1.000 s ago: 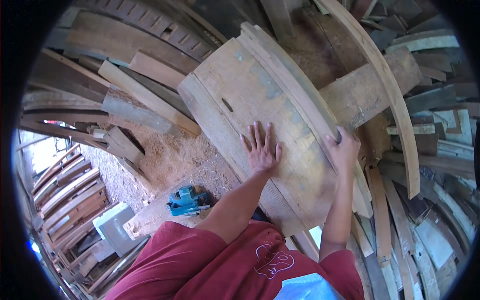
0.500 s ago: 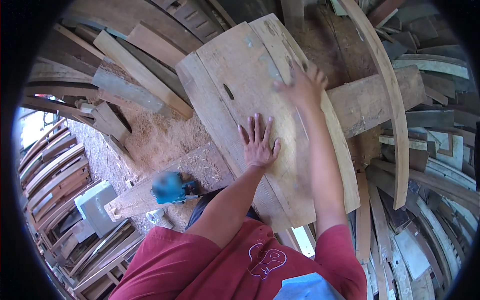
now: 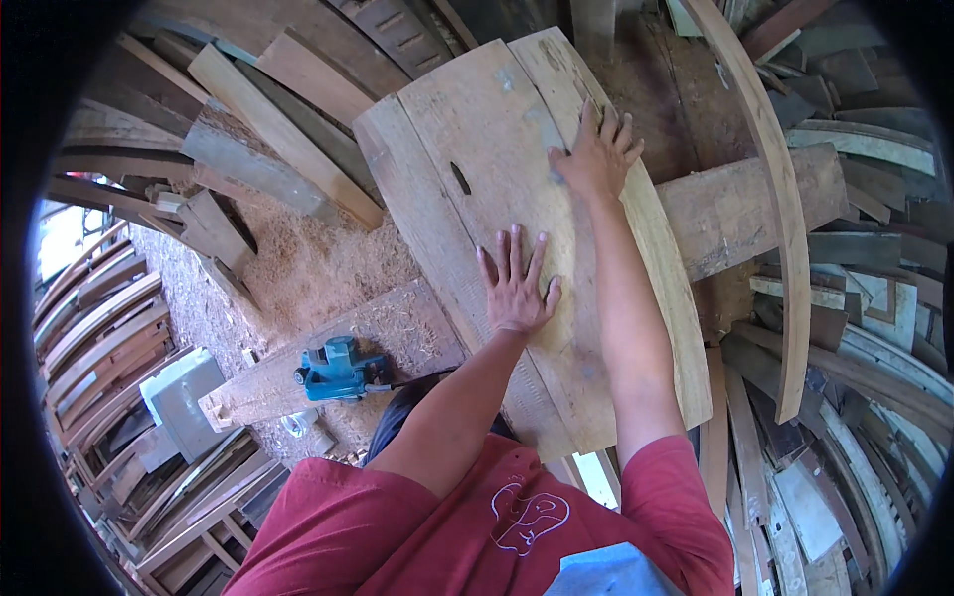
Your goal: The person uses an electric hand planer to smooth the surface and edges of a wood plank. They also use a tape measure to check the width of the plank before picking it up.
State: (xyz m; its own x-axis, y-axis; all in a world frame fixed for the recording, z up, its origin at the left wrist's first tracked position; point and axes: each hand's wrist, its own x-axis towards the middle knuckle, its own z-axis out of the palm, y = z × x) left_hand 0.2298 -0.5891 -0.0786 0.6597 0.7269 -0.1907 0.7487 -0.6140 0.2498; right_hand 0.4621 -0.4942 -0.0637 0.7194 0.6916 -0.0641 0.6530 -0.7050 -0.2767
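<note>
Lying mostly over the middle board (image 3: 497,129), the left hand (image 3: 519,298) is keeping its fingers spread, palm down, as it was a second ago. Beyond it and to its right, the right hand (image 3: 598,164) is also spreading its fingers, over the right board (image 3: 683,338), its thumb reaching about the seam. A second ago that hand was gripping this board, which was standing on edge; now the board is lying flat, so it is forming one broad face with the middle board and the left board (image 3: 421,199). For the work, this seems to be leaving the right board settled, with neither hand gripping an edge. To the left hand's left, a blue planer (image 3: 338,370) is sitting on the desk (image 3: 747,219), which is seemingly passing beneath the boards and showing again right of the right hand. Farther out, shavings (image 3: 318,258) are covering the floor left of the left hand, while a long plank (image 3: 785,248) and stacked timber (image 3: 865,372) are filling the right hand's far right.
</note>
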